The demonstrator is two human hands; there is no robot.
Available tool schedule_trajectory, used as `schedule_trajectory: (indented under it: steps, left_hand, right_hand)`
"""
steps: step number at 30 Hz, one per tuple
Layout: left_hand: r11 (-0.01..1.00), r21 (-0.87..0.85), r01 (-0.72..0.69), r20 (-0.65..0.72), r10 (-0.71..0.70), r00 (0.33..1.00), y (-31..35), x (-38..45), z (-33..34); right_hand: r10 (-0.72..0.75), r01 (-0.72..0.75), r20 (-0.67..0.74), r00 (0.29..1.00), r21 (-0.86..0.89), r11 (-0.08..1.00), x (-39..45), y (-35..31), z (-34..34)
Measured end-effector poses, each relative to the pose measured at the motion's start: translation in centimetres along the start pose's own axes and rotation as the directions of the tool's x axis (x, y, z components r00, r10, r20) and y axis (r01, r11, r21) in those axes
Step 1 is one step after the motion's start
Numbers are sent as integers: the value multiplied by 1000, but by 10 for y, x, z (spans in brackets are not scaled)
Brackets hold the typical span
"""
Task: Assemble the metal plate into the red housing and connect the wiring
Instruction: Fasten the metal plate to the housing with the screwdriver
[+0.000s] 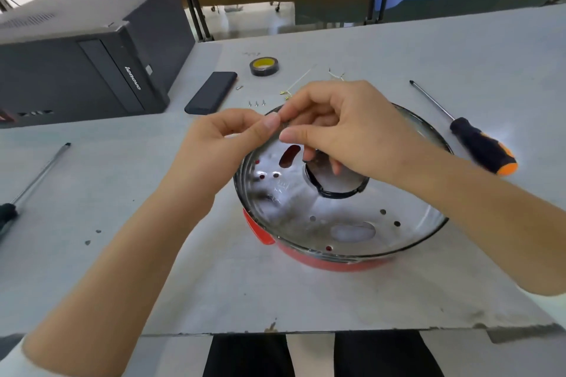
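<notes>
A round shiny metal plate [306, 211] with several holes and a large central opening lies in the red housing [324, 263] at the middle of the table. My left hand [220, 144] and my right hand [346, 128] meet above the plate's far left rim, fingertips pinched together on something small that I cannot make out. Thin wires with yellow terminals [291, 90] lie on the table just beyond my hands.
Three small screws [256, 103] lie by a black flat case [211, 92]. Beyond them is a tape roll [264, 66]. An orange-and-black screwdriver [477, 141] lies at the right, another screwdriver [36, 177] at the left. A black computer tower [79, 55] stands back left.
</notes>
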State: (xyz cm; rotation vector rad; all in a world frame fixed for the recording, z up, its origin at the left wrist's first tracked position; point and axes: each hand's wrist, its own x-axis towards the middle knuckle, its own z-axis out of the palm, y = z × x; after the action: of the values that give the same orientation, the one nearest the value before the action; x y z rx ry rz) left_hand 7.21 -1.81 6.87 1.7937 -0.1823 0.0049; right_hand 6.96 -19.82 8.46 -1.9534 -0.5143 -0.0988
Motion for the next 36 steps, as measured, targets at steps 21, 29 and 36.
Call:
schedule_trajectory:
  steps: [21, 29, 36]
  left_hand:
    - [984, -170, 44, -62, -55, 997, -55, -20, 15]
    - [905, -412, 107, 74, -84, 994, -61, -17, 17]
    - [885, -450, 124, 80, -99, 992, -65, -13, 16]
  right_hand:
    - [209, -79, 279, 937, -414, 907, -9, 18, -27]
    - [256, -20, 390, 884, -517, 856, -23, 44, -14]
    - [240, 29, 416, 877, -545, 838, -24, 45, -16]
